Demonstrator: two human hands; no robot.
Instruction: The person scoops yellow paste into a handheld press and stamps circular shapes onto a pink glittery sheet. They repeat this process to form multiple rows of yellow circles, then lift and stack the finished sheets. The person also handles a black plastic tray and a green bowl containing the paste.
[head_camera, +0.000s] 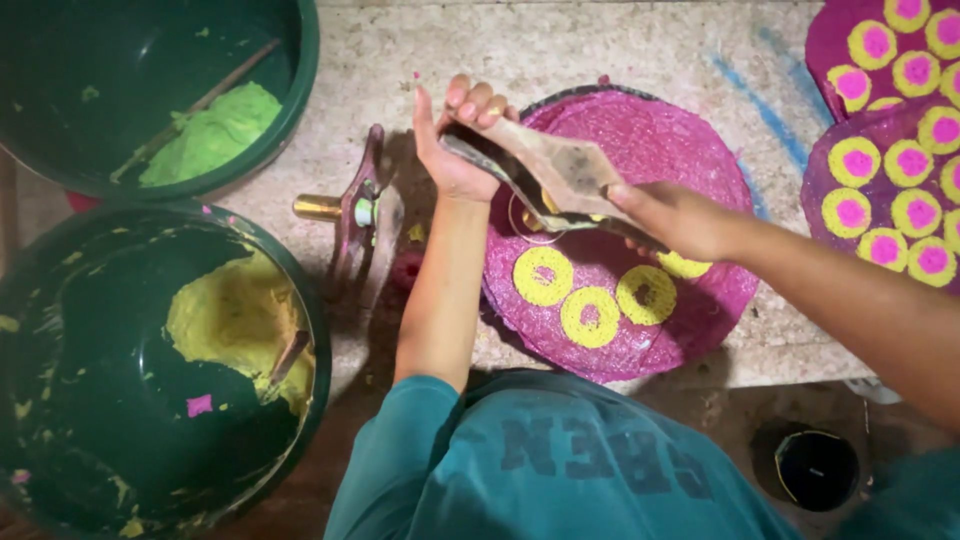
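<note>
So both hands are on this flat, grimy press-like tool, held above the round magenta mat. The left hand has fingers curled over the far end, clamped on it, and the right hand grips the near end. Right under the right hand sit yellow rings with pink centres on the mat. Off to the left hand's side lies a brass-handled tool, and beyond that two green tubs, one with yellow paste, one with green paste
</note>
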